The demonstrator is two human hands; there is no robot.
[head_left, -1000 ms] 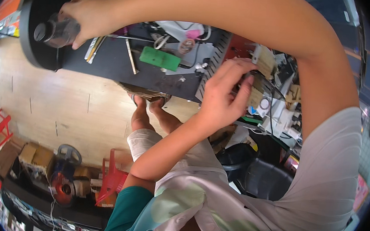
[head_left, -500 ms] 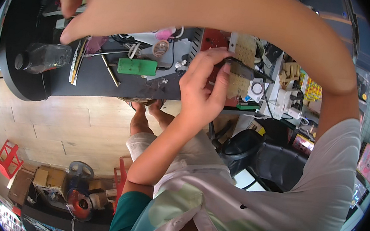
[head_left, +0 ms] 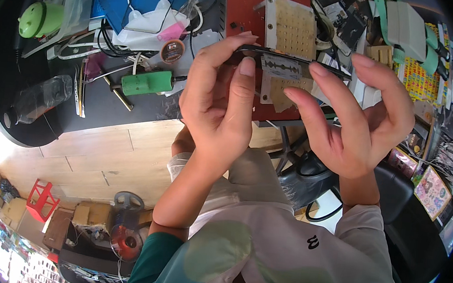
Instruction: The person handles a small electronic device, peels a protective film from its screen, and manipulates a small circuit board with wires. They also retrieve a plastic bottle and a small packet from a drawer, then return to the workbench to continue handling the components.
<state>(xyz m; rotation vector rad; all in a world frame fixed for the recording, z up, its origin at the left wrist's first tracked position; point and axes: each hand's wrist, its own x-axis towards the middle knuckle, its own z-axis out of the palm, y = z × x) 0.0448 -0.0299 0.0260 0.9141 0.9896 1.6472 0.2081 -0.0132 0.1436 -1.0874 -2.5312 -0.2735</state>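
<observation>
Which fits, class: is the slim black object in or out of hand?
In: the left hand grips the slim black object by its left end.

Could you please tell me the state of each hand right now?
Left hand: closed, holding a thin dark panel between thumb and fingers.
Right hand: open, fingertips close to the panel; contact cannot be told.

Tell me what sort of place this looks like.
Likely a small electronics workshop, perhaps for repairs: a perforated pad sits on a red base, cables lie on the dark workbench, and the left hand pinches a thin dark panel.
</observation>
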